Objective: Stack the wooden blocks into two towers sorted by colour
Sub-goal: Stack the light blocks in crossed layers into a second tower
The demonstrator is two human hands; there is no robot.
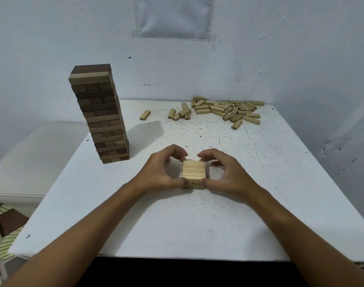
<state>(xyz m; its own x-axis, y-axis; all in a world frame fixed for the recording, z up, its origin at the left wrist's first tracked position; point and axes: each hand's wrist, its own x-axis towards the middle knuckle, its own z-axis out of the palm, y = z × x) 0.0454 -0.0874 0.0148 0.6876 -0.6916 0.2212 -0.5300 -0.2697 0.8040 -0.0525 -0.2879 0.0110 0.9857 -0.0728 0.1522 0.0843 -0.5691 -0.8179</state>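
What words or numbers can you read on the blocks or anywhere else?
No text can be read anywhere.
Dark marks on the front ends of the small light stack between the hands: too small and blurred to read.
Dark marks on the ends of some loose blocks: too small to read.

Left hand and right hand curl fingers inward, facing.

Table: tall block tower at left, mid-depth. Loose block pile at far right edge, against wall; single stray block left of pile. Short block stack at centre, before pile, right of tower. Left hand on stack's left side, right hand on right side.
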